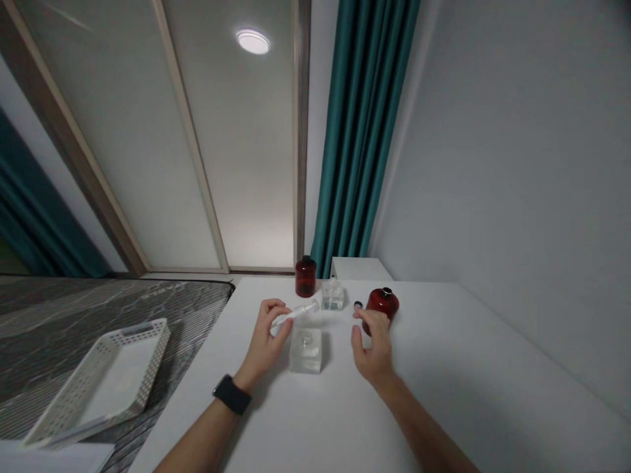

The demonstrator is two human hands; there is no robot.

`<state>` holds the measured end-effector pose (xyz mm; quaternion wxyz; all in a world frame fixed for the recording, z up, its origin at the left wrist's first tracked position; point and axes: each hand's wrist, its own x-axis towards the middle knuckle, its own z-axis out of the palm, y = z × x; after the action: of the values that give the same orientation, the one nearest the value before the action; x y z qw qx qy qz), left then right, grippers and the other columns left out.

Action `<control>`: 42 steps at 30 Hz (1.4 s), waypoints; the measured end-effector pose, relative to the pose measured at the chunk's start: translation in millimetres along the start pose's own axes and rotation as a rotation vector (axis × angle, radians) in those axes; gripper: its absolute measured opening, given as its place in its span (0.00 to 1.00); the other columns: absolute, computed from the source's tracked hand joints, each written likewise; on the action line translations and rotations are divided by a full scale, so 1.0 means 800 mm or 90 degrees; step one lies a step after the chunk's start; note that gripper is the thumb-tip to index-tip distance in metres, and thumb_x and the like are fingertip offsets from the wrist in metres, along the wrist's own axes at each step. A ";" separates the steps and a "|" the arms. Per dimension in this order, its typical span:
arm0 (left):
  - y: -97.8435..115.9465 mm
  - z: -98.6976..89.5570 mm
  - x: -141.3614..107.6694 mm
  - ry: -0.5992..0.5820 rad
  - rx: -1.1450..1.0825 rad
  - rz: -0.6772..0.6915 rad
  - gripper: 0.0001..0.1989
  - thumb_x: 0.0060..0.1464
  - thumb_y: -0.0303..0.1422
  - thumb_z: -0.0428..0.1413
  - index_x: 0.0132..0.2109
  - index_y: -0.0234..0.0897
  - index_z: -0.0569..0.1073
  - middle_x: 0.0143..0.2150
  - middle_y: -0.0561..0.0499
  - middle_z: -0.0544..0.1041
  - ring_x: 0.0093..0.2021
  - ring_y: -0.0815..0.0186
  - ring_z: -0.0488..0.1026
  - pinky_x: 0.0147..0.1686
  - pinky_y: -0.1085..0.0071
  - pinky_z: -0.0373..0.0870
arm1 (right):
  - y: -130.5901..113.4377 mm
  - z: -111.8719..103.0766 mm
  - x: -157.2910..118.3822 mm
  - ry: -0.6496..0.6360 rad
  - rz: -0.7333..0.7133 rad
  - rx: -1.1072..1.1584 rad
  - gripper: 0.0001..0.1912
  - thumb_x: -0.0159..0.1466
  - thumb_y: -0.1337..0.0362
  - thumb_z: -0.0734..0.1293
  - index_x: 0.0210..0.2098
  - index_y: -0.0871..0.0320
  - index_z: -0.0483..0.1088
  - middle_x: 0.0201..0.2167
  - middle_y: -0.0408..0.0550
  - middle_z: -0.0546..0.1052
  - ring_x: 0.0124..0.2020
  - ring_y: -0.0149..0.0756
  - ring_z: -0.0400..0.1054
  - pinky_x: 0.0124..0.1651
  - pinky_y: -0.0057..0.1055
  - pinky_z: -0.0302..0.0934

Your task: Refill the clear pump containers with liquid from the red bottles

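Observation:
My left hand [270,334], with a black watch on its wrist, holds a slim clear-and-white tube [300,311] tilted above the table. Just below the tube stands a square clear glass bottle [305,351]. My right hand [373,338] is at the near side of a red bottle [383,301] with a dark neck, its thumb and fingers apart. By its fingertips is a small dark cap [357,305]; contact with it is unclear. Farther back stand a dark red bottle [305,277] and a second clear glass bottle [332,295].
The white table [315,420] carries these things. A white perforated basket [106,374] lies on the grey patterned surface [197,309] at the left. A white cabinet [359,268] and a teal curtain [367,131] are behind the table, with a wall at the right.

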<state>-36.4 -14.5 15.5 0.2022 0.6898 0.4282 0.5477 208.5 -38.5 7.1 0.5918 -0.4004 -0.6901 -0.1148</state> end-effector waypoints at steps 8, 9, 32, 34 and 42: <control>-0.001 0.000 -0.001 -0.023 -0.130 -0.032 0.12 0.61 0.43 0.56 0.38 0.38 0.75 0.44 0.47 0.68 0.48 0.58 0.68 0.50 0.63 0.65 | -0.046 0.058 0.029 -0.233 0.240 0.284 0.30 0.64 0.64 0.65 0.64 0.54 0.57 0.47 0.50 0.74 0.48 0.42 0.68 0.54 0.41 0.62; -0.001 0.000 -0.001 -0.028 -0.138 -0.031 0.12 0.61 0.42 0.56 0.38 0.38 0.75 0.44 0.47 0.68 0.48 0.58 0.68 0.51 0.63 0.64 | -0.048 0.064 0.031 -0.239 0.251 0.302 0.28 0.64 0.63 0.65 0.63 0.54 0.59 0.48 0.51 0.73 0.49 0.42 0.68 0.54 0.41 0.62; -0.011 -0.014 0.000 -0.232 0.008 0.062 0.21 0.70 0.45 0.39 0.47 0.38 0.72 0.44 0.44 0.72 0.47 0.56 0.68 0.51 0.58 0.64 | -0.021 0.053 0.021 -0.025 0.417 0.432 0.28 0.66 0.56 0.66 0.63 0.56 0.63 0.46 0.51 0.76 0.42 0.38 0.72 0.48 0.35 0.67; -0.016 -0.021 0.004 -0.272 0.085 0.092 0.24 0.69 0.47 0.39 0.46 0.37 0.73 0.43 0.44 0.73 0.46 0.55 0.68 0.50 0.57 0.63 | -0.021 0.053 0.015 -0.031 0.399 0.416 0.28 0.67 0.56 0.66 0.64 0.56 0.61 0.51 0.54 0.75 0.48 0.40 0.72 0.53 0.37 0.66; -0.019 -0.034 0.008 -0.402 0.150 0.122 0.30 0.59 0.58 0.50 0.52 0.37 0.72 0.46 0.43 0.72 0.47 0.52 0.67 0.50 0.56 0.64 | -0.028 0.054 -0.004 -0.058 0.265 0.333 0.31 0.69 0.58 0.63 0.69 0.55 0.54 0.55 0.56 0.72 0.55 0.45 0.69 0.59 0.45 0.63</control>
<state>-66.9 -5.9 16.9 0.1915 0.8808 0.3382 0.2704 161.8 -27.2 -0.5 0.6537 -0.3723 -0.6252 0.2077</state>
